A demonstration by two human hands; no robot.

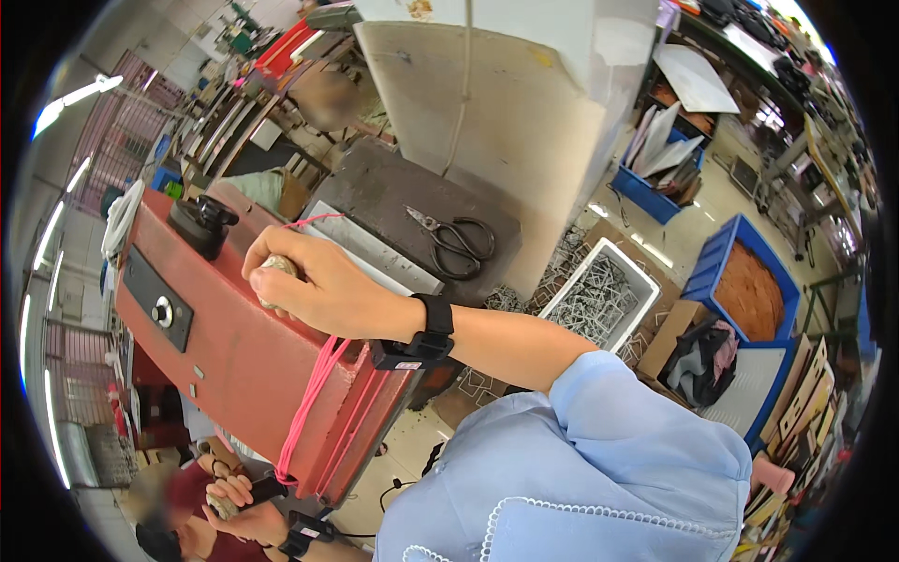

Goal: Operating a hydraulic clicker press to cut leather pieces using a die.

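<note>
My right hand (314,281) is curled over the red metal machine body (234,337). Its fingers are closed on a rounded, speckled beige piece (279,272) whose kind I cannot make out. A thin pink cord (316,220) shows just beyond that hand. Several strands of pink cord (314,403) hang over the machine's near edge, below my right wrist. At the lower left my left hand (248,513), with a black wrist strap, is closed around a similar beige, lumpy piece (223,506), partly hidden by the fingers. A dark bar (270,489) lies beside it.
Black-handled scissors (449,242) lie on a dark worktop beyond the machine. A black knob (201,225) stands on the machine. To the right are a white box of metal pieces (653,286) and blue bins (698,281). A person in maroon (183,492) is at the lower left.
</note>
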